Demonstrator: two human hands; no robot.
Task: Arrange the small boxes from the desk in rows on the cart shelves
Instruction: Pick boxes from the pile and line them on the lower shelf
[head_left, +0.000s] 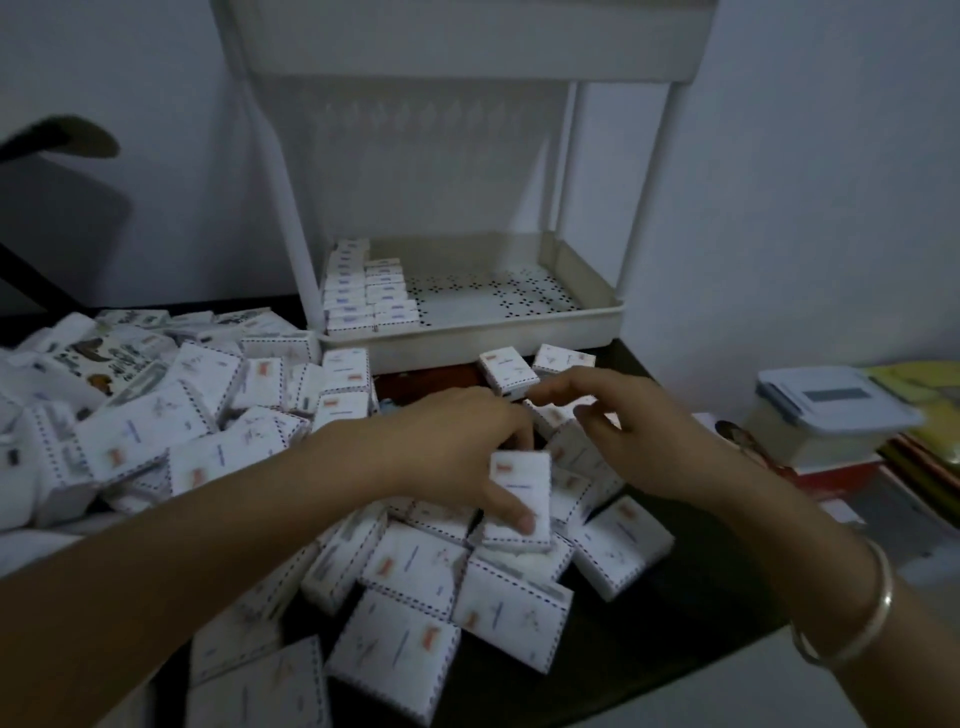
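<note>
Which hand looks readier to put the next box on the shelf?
Left. The left hand grips a box, and the rows on the shelf sit on its side; the right hand looks empty.

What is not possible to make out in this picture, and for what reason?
Head view, print on the small boxes: blurred, unreadable.
Head view, cart top shelf: cut by the top edge, contents hidden.
Head view, right hand: motion blur, grip unclear.
Head view, left hand fingers: hidden behind the held box.
</note>
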